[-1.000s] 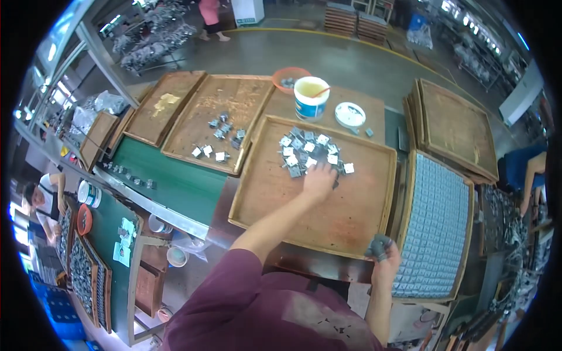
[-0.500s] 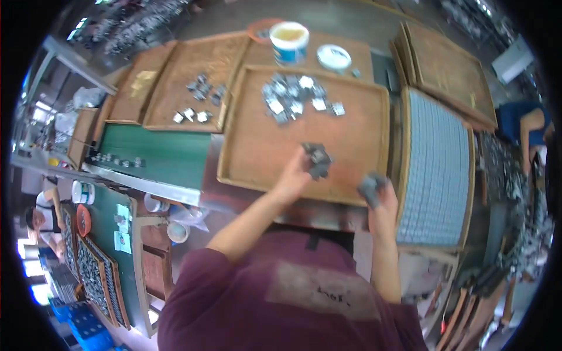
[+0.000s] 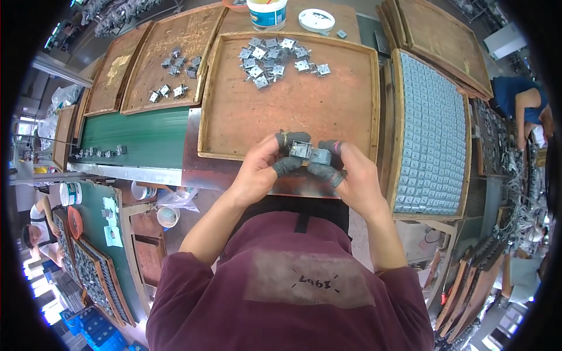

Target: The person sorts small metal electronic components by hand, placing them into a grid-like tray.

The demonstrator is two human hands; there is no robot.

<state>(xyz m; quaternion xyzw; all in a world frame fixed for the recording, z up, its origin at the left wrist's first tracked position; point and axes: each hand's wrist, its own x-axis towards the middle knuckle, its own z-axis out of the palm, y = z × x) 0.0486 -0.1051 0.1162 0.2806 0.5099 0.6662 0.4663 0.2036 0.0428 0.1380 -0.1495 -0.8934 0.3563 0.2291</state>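
Note:
Close together over the near edge of a shallow wooden tray [image 3: 281, 126], both my hands wear dark grey coverings on thumb and fingertips. Between its thumb and fingers, my left hand [image 3: 259, 169] grips a boxy silver metal part [image 3: 301, 149]. A smoother grey metal block [image 3: 319, 156] is pinched in my right hand [image 3: 357, 178]. The two pieces meet or nearly touch; whether they are joined I cannot tell. Several similar square metal parts [image 3: 257, 54] lie in a loose heap at the tray's far side.
To the right, a wooden tray [image 3: 399, 140] carries rows of grey blocks. Left are a green conveyor belt [image 3: 140, 134] and another tray [image 3: 132, 105] with several parts. A white-and-blue bucket [image 3: 267, 16] and white lid [image 3: 316, 20] stand behind. People work at both sides.
My hands have come together from apart, each bringing its metal piece in front of my body. The view has shifted, so the trays appear higher in the picture.

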